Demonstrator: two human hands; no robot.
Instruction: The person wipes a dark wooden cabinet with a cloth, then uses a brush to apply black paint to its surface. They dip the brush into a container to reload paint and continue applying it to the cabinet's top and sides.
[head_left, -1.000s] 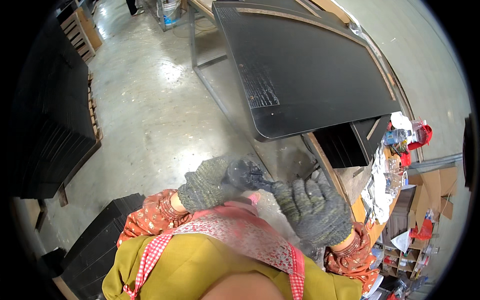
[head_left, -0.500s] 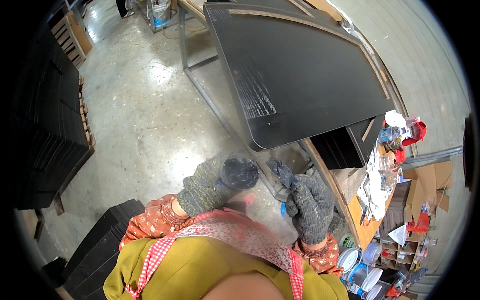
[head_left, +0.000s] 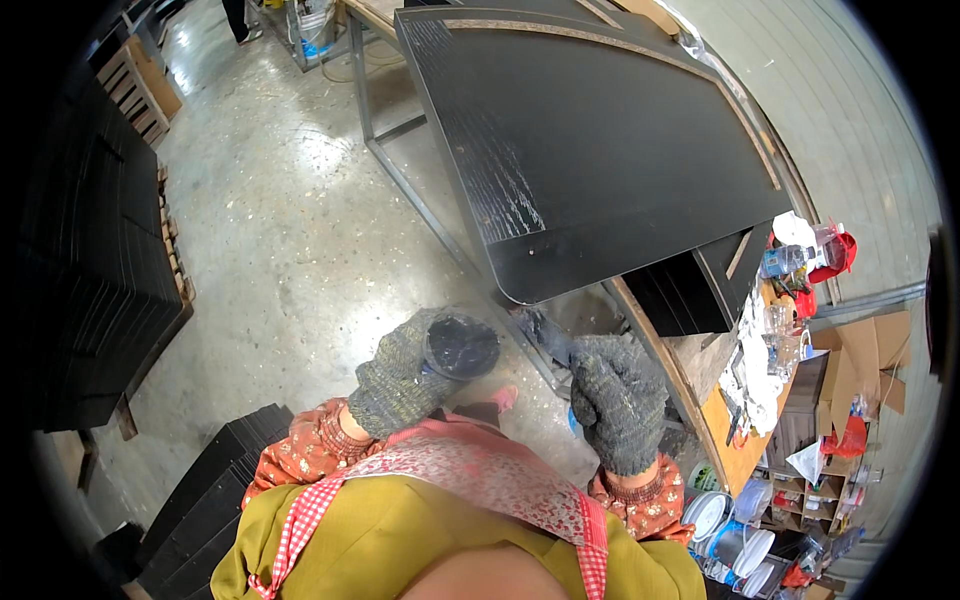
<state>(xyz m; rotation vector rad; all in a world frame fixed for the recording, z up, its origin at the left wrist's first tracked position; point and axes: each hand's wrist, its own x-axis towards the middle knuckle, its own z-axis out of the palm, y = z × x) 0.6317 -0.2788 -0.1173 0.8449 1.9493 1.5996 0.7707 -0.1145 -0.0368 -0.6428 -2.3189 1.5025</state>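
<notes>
My left hand [head_left: 400, 368], in a thick grey knitted glove, is closed around a small round tub [head_left: 461, 347] with dark stuff inside; its opening faces up toward me. My right hand [head_left: 618, 400], gloved the same way, grips a flat, dark-smeared tool [head_left: 543, 334] that looks like a scraper, though its blade is blurred. The tool points toward the tub and stays apart from it. Just beyond both hands lies the near rounded corner of a large black panel [head_left: 620, 140], with pale streaks along its left side.
A metal frame [head_left: 420, 205] stands under the panel. To the right, a wooden bench [head_left: 735, 455] bears bottles and white cloth, with buckets [head_left: 735, 545] below it. Stacked black boards [head_left: 110, 250] rise at the left, and more black boards [head_left: 205, 480] lie at lower left.
My left hand and the tub have shifted slightly left, and the tub's opening shows more. My right hand has moved a little left, and the tool in it is more blurred.
</notes>
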